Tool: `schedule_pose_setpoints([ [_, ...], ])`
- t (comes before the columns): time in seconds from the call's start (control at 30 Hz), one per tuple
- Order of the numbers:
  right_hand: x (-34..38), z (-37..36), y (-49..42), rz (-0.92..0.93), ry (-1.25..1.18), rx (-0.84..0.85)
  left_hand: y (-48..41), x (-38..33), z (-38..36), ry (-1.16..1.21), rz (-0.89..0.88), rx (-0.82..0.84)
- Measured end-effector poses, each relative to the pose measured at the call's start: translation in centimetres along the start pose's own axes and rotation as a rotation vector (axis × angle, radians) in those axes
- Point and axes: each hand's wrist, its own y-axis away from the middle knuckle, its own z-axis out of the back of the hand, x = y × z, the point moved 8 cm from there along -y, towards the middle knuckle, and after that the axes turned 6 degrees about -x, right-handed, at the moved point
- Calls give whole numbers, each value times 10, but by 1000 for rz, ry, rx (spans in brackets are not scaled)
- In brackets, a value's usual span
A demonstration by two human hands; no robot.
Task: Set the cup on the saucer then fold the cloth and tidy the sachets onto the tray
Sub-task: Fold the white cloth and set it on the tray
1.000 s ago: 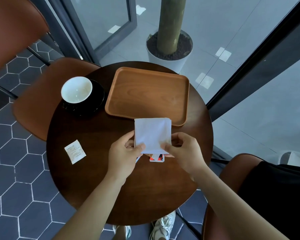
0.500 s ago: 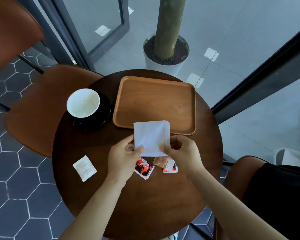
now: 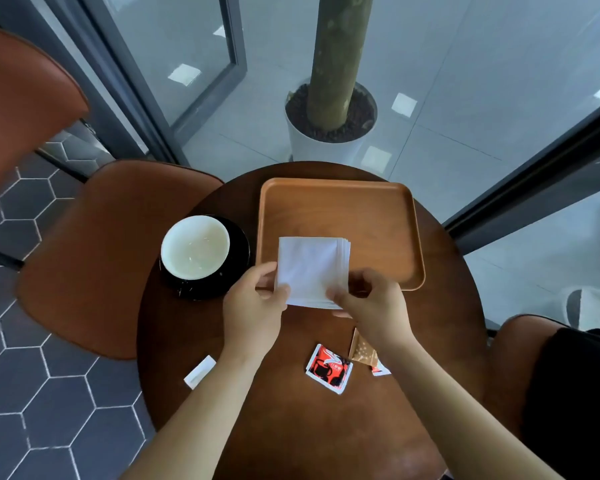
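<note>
**Folded cloth held over tray's near edge**

Near table [image 3: 291,445] centre: red sachet [image 3: 328,369], brown sachet [image 3: 361,351] beside it; white sachet [image 3: 199,372] at left edge. Folded cloth [image 3: 309,268] is pinched by left hand [image 3: 253,310] and right hand [image 3: 374,306] at its near corners, over tray [image 3: 340,213] near edge. Cup [image 3: 194,247] is seated on saucer [image 3: 238,268], table's left side.

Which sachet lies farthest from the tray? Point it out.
The white sachet near the table's left edge, beside the left forearm. The red-and-black sachet and tan sachet lie closer, near the right wrist.
</note>
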Motion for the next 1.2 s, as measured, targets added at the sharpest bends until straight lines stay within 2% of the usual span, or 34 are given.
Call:
schedule_pose_setpoints([
  [0.17,8,-5,-27,20,69,19,-21,-15,-8,-144,-80,-65],
  [0.37,26,-13,-65,200,375,-11,-44,-28,-24,-389,-195,-120],
  [0.6,23,-27,-80,268,563,47,-44,-28,-49,-721,-372,18],
  [0.77,21,-18,-78,317,639,-16,-32,-37,-46,-813,-536,-1],
  [0.87,33,-15,-67,510,607,-36,-31,-36,-47,-847,-613,79],
  [0.97,40,-25,-57,701,637,60,-38,-31,-50,-873,-617,132],
  [1.2,41,-32,-59,757,710,113,-44,-31,-57,-970,-682,167],
])
